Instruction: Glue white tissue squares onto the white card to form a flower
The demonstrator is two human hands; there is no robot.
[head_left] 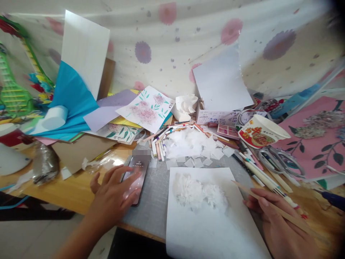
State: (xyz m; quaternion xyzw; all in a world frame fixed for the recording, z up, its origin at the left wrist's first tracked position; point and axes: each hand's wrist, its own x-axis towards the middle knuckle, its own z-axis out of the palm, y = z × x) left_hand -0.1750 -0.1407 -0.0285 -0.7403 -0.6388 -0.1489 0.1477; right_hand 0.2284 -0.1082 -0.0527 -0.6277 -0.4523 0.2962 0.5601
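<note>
My left hand (114, 196) reaches over a smartphone (137, 181) lying on the grey mat, its fingers spread across the lit screen. The phone appears to show a lock screen with a row of dots. In my right hand (277, 219) is a thin, pale wooden stick (250, 192) with a pointed tip, held like a pen. That tip hovers near the right edge of a white sheet (196, 230). Two clusters of ruffled white paper petals (190, 190) sit on the sheet's upper half.
Small white paper squares (198, 162) and several markers (159, 147) lie behind the sheet. A paper noodle cup (262, 131), scissors (280, 162) and pens stand at right. Flower pictures (147, 109) and a blue sheet (70, 100) pile up at left. The table's front edge (142, 232) is close.
</note>
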